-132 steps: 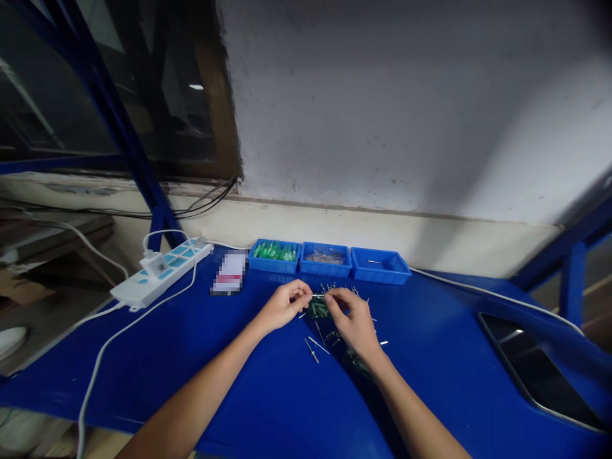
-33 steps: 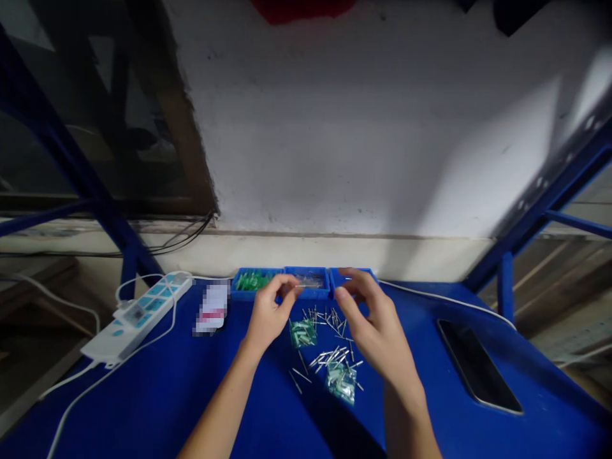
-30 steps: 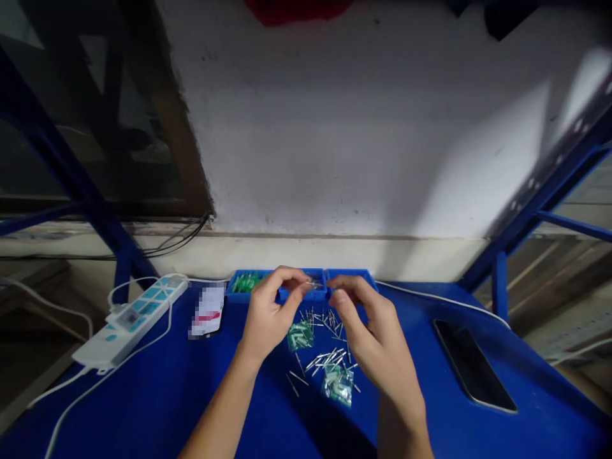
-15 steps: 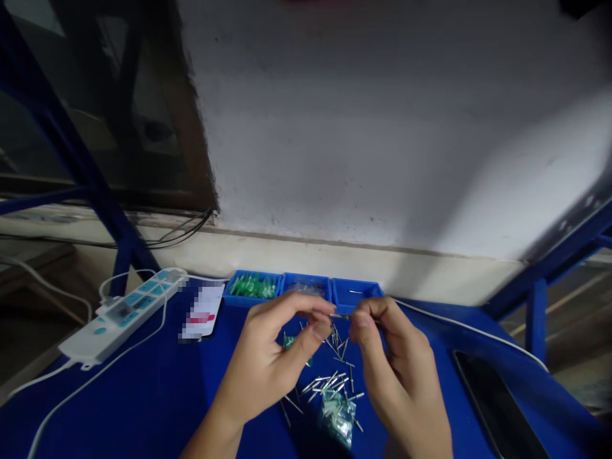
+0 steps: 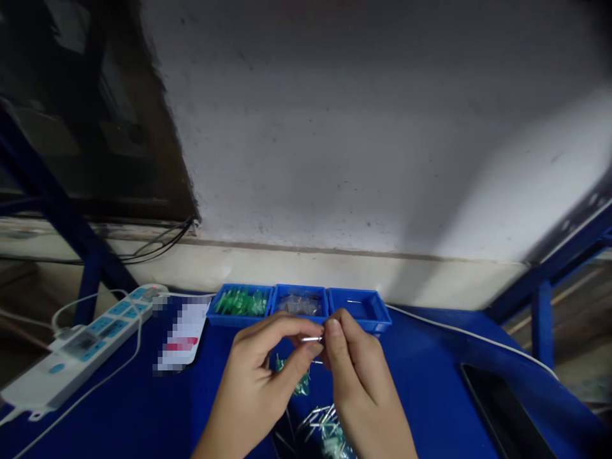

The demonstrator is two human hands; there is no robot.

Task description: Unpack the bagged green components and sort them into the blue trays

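Note:
Between my two hands is a small metal pin (image 5: 312,339), lying nearly level. My left hand (image 5: 268,366) pinches it between thumb and fingertips. The fingertips of my right hand (image 5: 351,363) are closed at its right end, touching or almost touching my left fingertips. Below the hands, a loose pile of metal pins (image 5: 318,417) lies on the blue table beside a clear and green plastic packet (image 5: 336,441). Another green packet (image 5: 301,384) shows partly between the hands.
Behind the hands stand three blue trays: one with green packets (image 5: 241,301), one with clear packets (image 5: 300,305), one with a single pin (image 5: 354,301). A power strip (image 5: 81,354) and phone (image 5: 182,336) are left; a dark phone (image 5: 502,408) is right.
My hands have come closer together, and the right hand has shifted left. The pin shows more over the left fingertips. The camera view has shifted, so the trays appear a little lower.

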